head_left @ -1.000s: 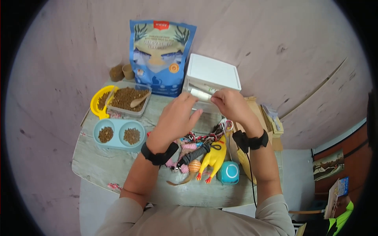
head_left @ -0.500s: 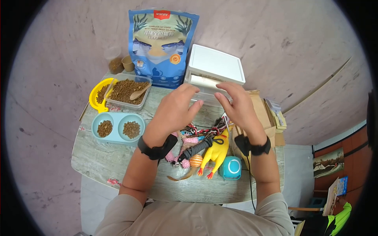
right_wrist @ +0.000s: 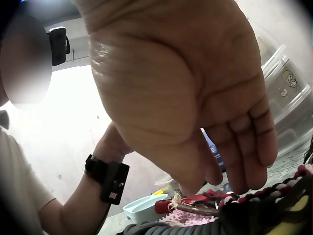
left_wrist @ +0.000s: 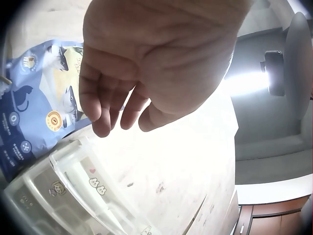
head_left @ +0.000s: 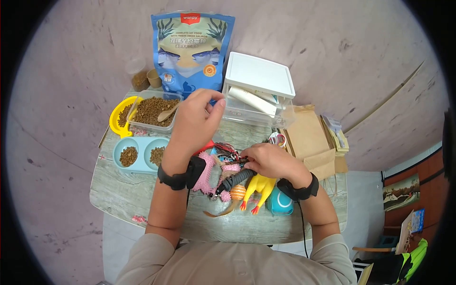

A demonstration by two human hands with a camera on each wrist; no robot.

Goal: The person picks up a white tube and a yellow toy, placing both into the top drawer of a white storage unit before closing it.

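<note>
Rope lies by the chicken. My right hand has come down from the roll, fingers loose over the rope; contact, can't tell. Roll left slanted in the box. Left hand empty, half-curled before the bag. Hands apart; work shifts toward toys.

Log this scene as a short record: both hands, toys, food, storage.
Left hand: raised, loosely curled, holding nothing
Right hand: over the toy pile; contact with the braided rope unclear
Toys: yellow rubber chicken, orange-and-white ball, others
Food: kibble in a clear tub, with a wooden spoon; more in the light-blue double bowl
Food bag: upright, behind the left hand in the head view
Storage: white roll in a clear drawer
</note>
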